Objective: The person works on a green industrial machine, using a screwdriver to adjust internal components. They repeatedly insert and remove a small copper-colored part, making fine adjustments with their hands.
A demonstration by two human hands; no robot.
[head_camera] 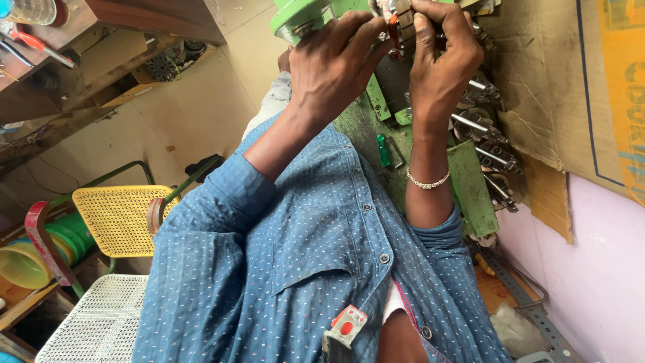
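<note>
The green machine (366,114) is the landmark for all positions.

Far to the left of the machine stand a yellow perforated chair seat (117,218) and a white mesh seat (101,323), both rigid plastic or metal lattice on green tube frames. Above them a wooden shelf (80,74) carries red-handled pliers (30,37).

The left hand (332,67) is raised against the upper left of the machine, fingers curled and pinching toward a small metal part (402,27) at the machine's top. The right hand (440,64) closes around the same part from the right, thumb pressed on its front. The part is grey metal with a reddish-brown edge; its exact shape is hidden by the fingers.

Right of the wrist, which bears a beaded bracelet (428,181), a column of polished steel spindles (484,141) projects from the machine. Further right, torn brown cardboard (544,87) covers a pale wall.

Risk assessment: both hands work close to hard, projecting steel. A slip of either grip could probably drive knuckles into the spindles. The rolled blue sleeve (235,181) and the bracelet could snag on protruding parts.
</note>
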